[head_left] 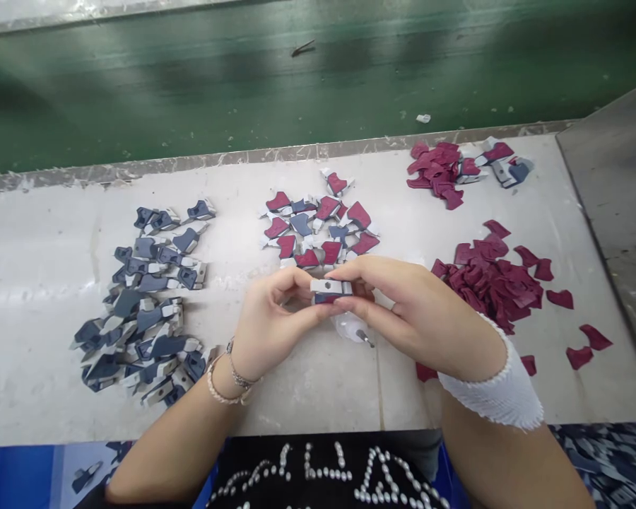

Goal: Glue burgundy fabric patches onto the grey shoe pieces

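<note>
A small grey-and-navy part (331,288) with a dark hole and a maroon edge is pinched between both hands at the middle of the table. My left hand (275,318) holds its left end, and my right hand (397,304) grips its right end. Just below my right fingers lies a clear bottle with a metal tip (352,327), partly hidden. Beyond my fingers sits a group of grey parts with maroon or navy faces (307,225). Loose maroon pieces (501,283) are heaped to the right of my right hand.
Many navy-and-grey parts (148,311) are piled on the left of the white table (318,403). At the back right are another maroon heap (437,170) and several grey parts (501,162). A green conveyor-like surface (233,85) runs behind; a metal panel (615,177) borders the right.
</note>
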